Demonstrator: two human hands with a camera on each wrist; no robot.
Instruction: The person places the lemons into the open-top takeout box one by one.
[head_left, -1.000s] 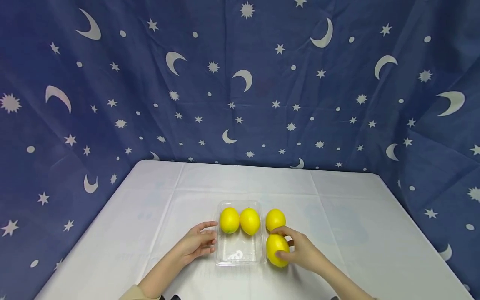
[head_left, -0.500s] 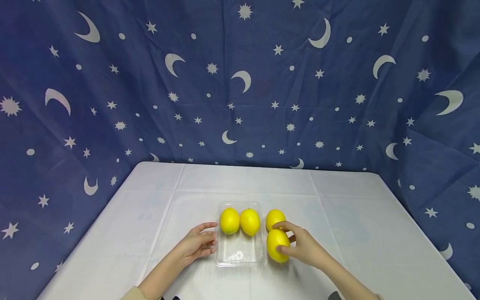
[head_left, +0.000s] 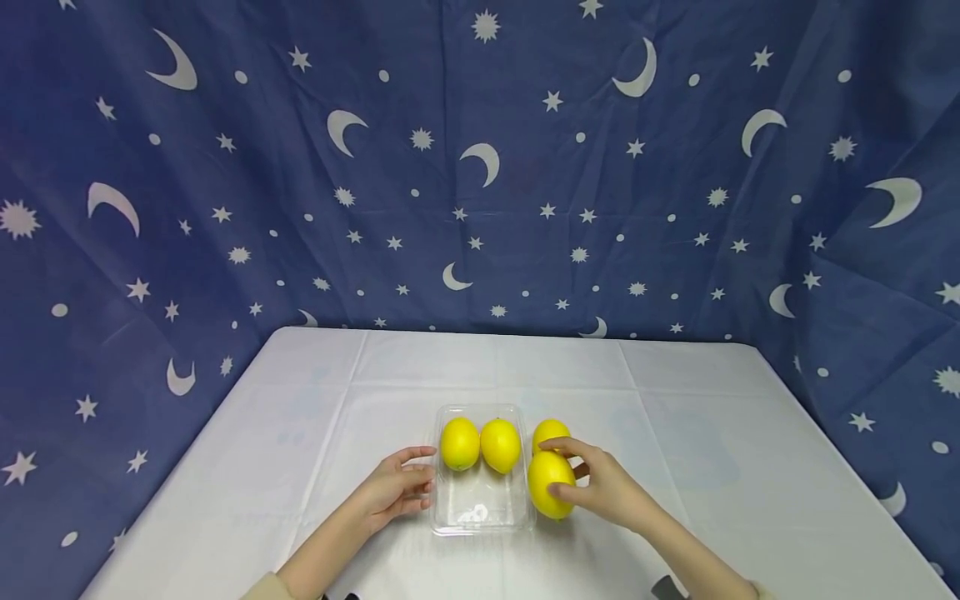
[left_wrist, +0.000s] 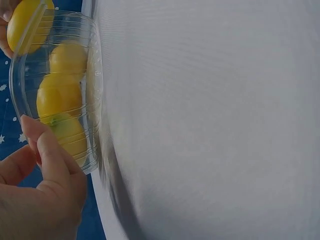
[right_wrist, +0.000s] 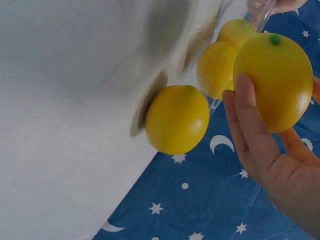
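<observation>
A yellow lemon (head_left: 550, 487) is gripped between the thumb and fingers of my right hand (head_left: 611, 493). In the right wrist view this lemon (right_wrist: 275, 70), with a green spot at one end, is up off the table. My left hand (head_left: 393, 487) is at the left side of a clear plastic box (head_left: 480, 504), its fingers loosely bent. In the left wrist view its fingertips (left_wrist: 29, 122) are right at the box's rim. Two lemons, a left one (head_left: 460, 444) and a right one (head_left: 500, 446), lie side by side at the far end of the box.
Another lemon (head_left: 551, 429) rests on the table just right of the box, partly hidden by my right hand in the head view. A white cloth (head_left: 720, 467) covers the table. Behind it hangs a blue curtain (head_left: 525, 183) with moons and stars.
My right hand has lifted its lemon off the table and carried it slightly away from me and toward the box. The left hand and the box have stayed in place.
</observation>
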